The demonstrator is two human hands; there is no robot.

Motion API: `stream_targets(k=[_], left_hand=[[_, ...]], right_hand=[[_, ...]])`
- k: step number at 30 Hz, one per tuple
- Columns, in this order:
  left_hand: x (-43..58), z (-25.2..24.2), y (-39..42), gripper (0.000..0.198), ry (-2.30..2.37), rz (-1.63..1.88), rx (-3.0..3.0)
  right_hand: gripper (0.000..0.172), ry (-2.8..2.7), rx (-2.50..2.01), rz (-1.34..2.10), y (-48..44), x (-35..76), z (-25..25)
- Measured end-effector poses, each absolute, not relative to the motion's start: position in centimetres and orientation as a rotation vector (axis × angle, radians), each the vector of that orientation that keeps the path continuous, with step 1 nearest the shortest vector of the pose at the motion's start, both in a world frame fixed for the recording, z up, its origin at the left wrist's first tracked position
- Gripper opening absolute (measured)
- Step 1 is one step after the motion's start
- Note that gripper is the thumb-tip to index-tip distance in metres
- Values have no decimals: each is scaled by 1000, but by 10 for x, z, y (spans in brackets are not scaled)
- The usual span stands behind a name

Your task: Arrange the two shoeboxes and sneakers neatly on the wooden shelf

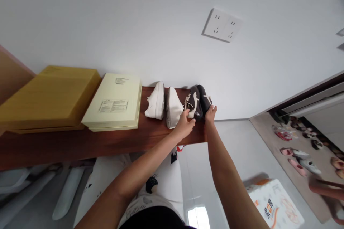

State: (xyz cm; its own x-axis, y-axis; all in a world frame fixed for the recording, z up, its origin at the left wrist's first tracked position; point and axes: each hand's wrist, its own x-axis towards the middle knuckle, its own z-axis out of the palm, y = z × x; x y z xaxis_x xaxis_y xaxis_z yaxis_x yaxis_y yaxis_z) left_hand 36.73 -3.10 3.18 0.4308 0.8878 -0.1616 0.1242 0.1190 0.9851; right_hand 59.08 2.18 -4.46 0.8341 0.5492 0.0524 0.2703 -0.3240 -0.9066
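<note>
The left hand is resting half-curled fingers against the dark sneakers, while the right hand is cupping their end with bent fingers, firmness unclear, keeping them upright on the wooden shelf, right of the white sneakers

There is one shelf. Four shoes stand on it: two white shoes and two dark shoes. Two boxes are at the left end: one yellow box and one pale box. There are two hands: one left hand and one right hand. One wall plate has two sockets.
</note>
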Motion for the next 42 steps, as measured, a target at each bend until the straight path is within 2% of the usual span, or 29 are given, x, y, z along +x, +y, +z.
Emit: stream_targets(k=[3,8,10,13,15,20,28,33,37,42], left_hand=[[299,26,-73,55,918,692,1207],[183,16,-102,64,1196,875,1024],[144,14,-104,66,1309,983,943],[93,11,-106,64,1469,1141,856],[66,6,-106,61,1559,1212,811],[33,-7,-102,53,1627,1258,806],[8,-17,-101,51,1642,1190,1042],[-29,-25,-89,41,1815,1345,1051],[-59,-19,-66,37,1856,1449,838],[-91,0,-31,43,1920,1509,647]], right_hand=[[76,-599,-1920,340,12,586,-38],[73,-473,-1774,438,-30,554,-34],[70,-457,-1698,356,-58,525,-40],[56,-487,-1647,193,-109,461,-52],[46,-650,-1640,315,-142,414,-59],[20,-1484,-1413,805,-184,325,-60],[19,-1523,-1341,1013,-158,251,-44],[26,-1587,-1297,1369,-135,192,-28],[51,-1524,-1205,1434,-99,145,-11],[84,-1343,-1207,1486,-43,97,5]])
